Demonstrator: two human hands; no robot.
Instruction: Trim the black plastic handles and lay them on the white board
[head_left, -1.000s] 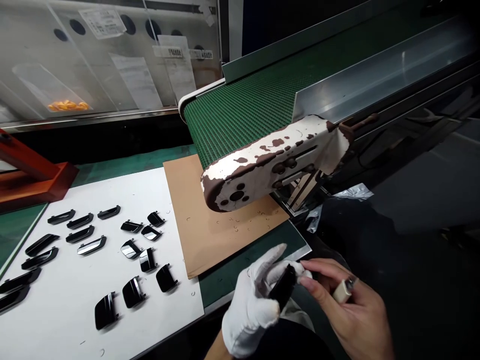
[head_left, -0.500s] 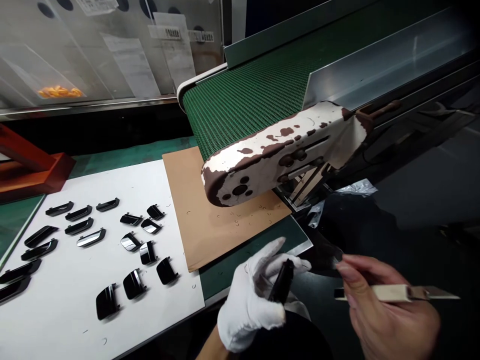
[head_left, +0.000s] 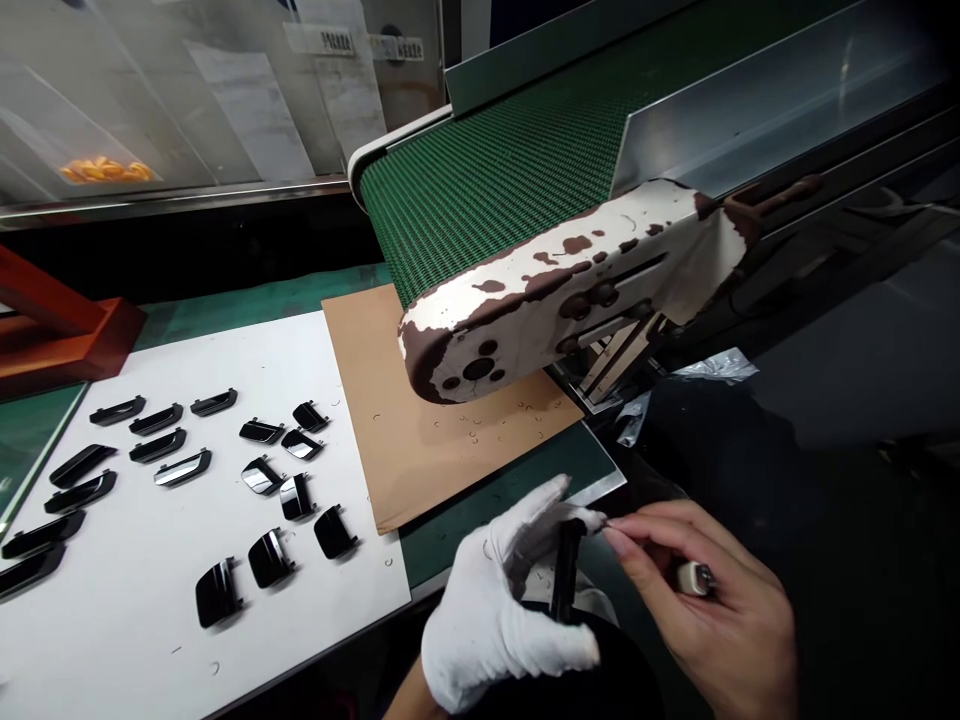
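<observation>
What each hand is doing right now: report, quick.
Left hand: gloved, partly curled, holding a black part.
Right hand: bare, closed on a pale tool.

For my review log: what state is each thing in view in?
Held part: in the left hand, partly hidden
Left hand: gloved, fingers bent
Right hand: bare, thumb and forefinger together
Tool: in the right hand, mostly hidden
Loose parts: spread on the white sheet
Frame: paint chipped
Belt: running or stopped, cannot tell
</observation>
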